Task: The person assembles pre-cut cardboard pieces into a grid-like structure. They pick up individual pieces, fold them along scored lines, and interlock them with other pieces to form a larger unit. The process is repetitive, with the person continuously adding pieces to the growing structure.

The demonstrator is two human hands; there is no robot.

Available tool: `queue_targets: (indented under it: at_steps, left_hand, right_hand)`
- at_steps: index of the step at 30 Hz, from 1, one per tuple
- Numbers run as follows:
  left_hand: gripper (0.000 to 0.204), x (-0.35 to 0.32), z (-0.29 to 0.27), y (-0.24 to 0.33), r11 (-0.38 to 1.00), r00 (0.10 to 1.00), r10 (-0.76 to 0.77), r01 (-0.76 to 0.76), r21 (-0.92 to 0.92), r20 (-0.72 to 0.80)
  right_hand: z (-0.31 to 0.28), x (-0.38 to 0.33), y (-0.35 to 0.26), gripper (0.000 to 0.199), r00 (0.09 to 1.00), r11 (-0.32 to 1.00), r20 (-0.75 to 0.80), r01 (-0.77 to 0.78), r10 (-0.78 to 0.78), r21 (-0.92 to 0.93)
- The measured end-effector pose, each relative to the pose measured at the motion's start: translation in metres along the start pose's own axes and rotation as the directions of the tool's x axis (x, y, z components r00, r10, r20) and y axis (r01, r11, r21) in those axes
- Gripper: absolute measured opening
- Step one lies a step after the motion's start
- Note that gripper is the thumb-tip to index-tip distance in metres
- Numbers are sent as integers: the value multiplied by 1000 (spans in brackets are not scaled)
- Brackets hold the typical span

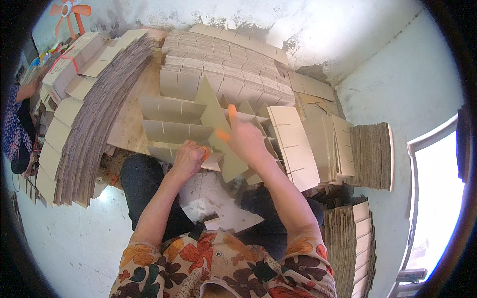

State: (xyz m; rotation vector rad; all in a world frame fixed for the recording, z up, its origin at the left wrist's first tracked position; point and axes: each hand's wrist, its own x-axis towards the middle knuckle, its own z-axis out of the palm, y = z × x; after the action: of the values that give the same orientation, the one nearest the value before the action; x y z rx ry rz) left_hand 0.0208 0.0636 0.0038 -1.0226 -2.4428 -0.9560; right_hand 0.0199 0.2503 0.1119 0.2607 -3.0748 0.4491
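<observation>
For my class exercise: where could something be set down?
Bare floor between the left cardboard stack and left forearm; a tan strip between that stack and the divider grid. Crowded: around the left hand, right hand and rear stacks.

Right hand (244, 141): motion-blurred; its grip on the pale cardboard strip (208, 104) cannot be confirmed. Left hand (187, 161): fingers partly hidden; exact contact with the divider grid (174, 132) unclear. 1 co-worker (19, 126): cut off at the dark left rim. Coloured articles (42, 58) behind the carton (74, 62): too small to identify. Doorway (437, 193): washed out by glare. Floral shirt (223, 263): cut off by the lower edge.
</observation>
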Motion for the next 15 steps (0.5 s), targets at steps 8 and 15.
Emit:
queue_targets:
  at_steps: [8,15]
  left_hand:
    - [11,-1,-2,4,998,1000,-23,23,-65,5]
    - [14,-2,3,-3,999,1000,-30,30,-21,4]
  right_hand:
    - [15,-47,15,63,991,992,53,122,-123,14]
    - [46,-50,12,18,980,992,153,125,-126,18]
